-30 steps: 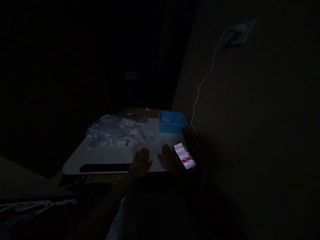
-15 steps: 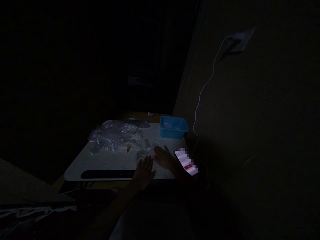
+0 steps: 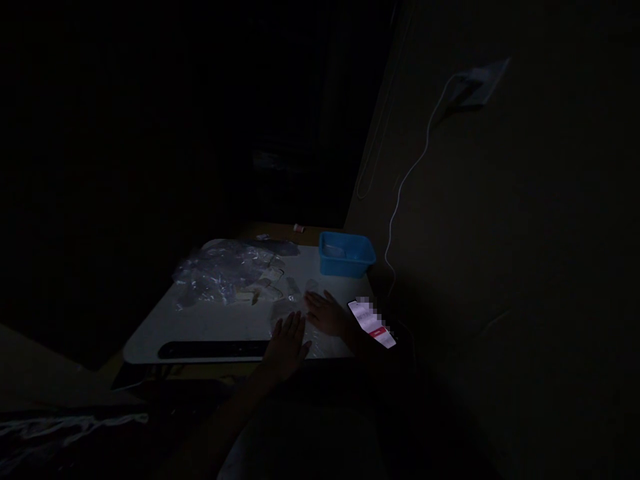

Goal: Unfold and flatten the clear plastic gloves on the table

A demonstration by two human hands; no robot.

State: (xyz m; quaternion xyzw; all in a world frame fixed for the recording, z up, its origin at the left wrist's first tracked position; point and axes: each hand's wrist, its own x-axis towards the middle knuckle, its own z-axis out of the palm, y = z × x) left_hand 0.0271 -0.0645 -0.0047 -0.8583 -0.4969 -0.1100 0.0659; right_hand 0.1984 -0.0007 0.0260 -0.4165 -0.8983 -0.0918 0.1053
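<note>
My left hand (image 3: pixel 287 345) lies flat, palm down, near the front edge of the white table (image 3: pixel 210 327), its fingers stretched out. Just right of it, my right hand (image 3: pixel 326 313) also rests flat with the fingers extended. Beneath and around both hands is a clear plastic bag (image 3: pixel 281 309), hard to make out in the dim light. Left of the hands lies a heap of crumpled clear plastic (image 3: pixel 220 267), with pale pieces (image 3: pixel 267 291) of something I cannot identify at its right side.
A blue plastic basket (image 3: pixel 346 267) stands at the table's back right corner. A lit phone (image 3: pixel 373 323) is by the right edge. A white cable (image 3: pixel 400 190) hangs from a wall socket (image 3: pixel 483 83). A dark slot (image 3: pixel 213 349) runs along the table's front.
Both hands stay flat in nearly the same place on the clear plastic. The whole view has shifted very slightly; nothing else has visibly moved.
</note>
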